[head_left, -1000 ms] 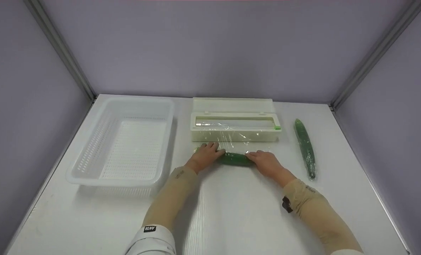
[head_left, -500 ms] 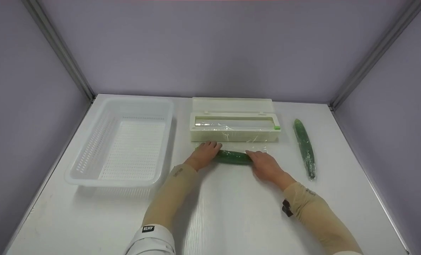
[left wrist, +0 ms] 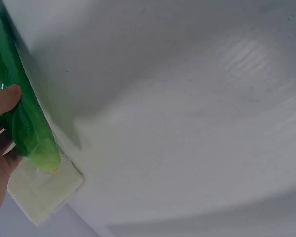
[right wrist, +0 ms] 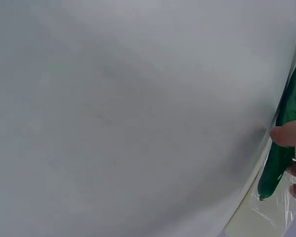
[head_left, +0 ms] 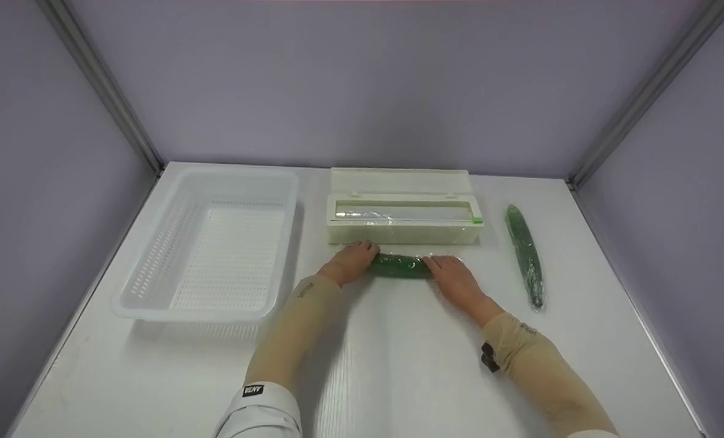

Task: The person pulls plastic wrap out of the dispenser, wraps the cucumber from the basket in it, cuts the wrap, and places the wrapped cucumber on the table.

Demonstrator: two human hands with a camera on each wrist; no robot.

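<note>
While both hands rest on the cucumber [head_left: 400,266], it lies crosswise on the tabletop [head_left: 398,365], just at 6 o'clock of the cling film dispenser [head_left: 403,219]. Left hand [head_left: 351,263] covers its left end, right hand [head_left: 452,278] its right, fingers curled over it. Basket [head_left: 155,286] at 9 o'clock, wrapped cucumber [head_left: 525,252] at 3 o'clock

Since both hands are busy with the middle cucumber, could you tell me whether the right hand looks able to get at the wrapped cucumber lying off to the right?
Probably yes: only bare table lies between the right hand and the wrapped cucumber.
</note>
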